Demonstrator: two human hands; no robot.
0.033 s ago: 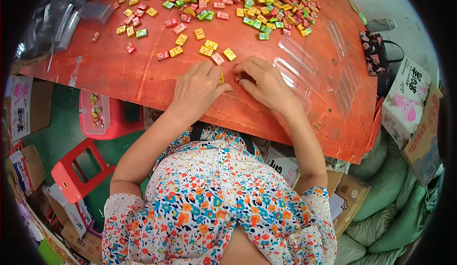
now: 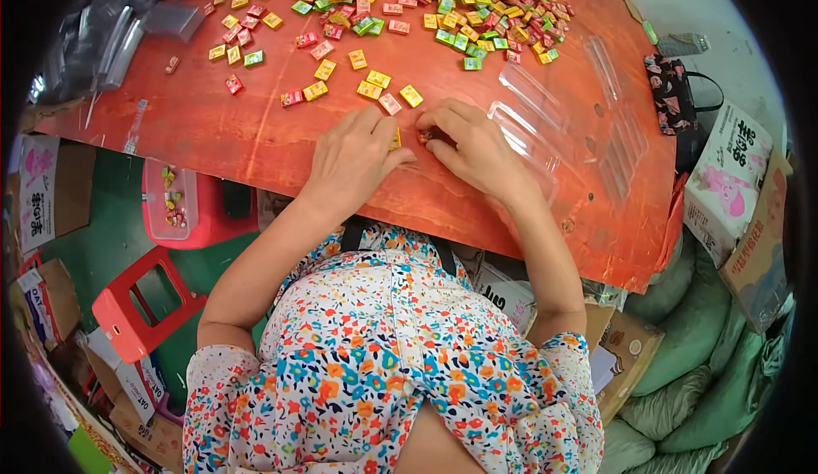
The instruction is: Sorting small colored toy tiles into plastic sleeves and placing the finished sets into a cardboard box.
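1. Both hands rest on the worn orange-red wooden bench (image 2: pixel 256 133), fingertips meeting near its middle. The left hand (image 2: pixel 354 163) lies palm down with the fingers curled loosely, and a yellow edge of a small wrapped sweet (image 2: pixel 397 139) peeps out at its thumb side, so it seems to pin or pinch that piece.

2. The right hand (image 2: pixel 477 146) is bent over a small dark-reddish piece (image 2: pixel 424 136) held between fingertips and thumb; how firmly it is closed I cannot tell, since the fingers cover the contact.

3. Just beyond the hands lie loose square wrapped sweets in yellow, pink and red (image 2: pixel 379 89), and farther up the bench a dense heap of the same sweets in many colours (image 2: pixel 426 5).

4. Judging by their look, these pieces are very light, small and firm, with glossy wrappers that are likely slippery. A fingertip pinch across two opposite flat sides should hold one best; pressing on a corner would probably make it skid over the board.

5. A clear moulded plastic tray (image 2: pixel 545 116) lies just beside the right hand, touching its wrist side. It appears thin, flexible and easily dented, so it is better held by its rim than by the middle.

6. Grey plastic bags (image 2: pixel 119 31) sit at the far left corner of the bench, well apart from the hands.
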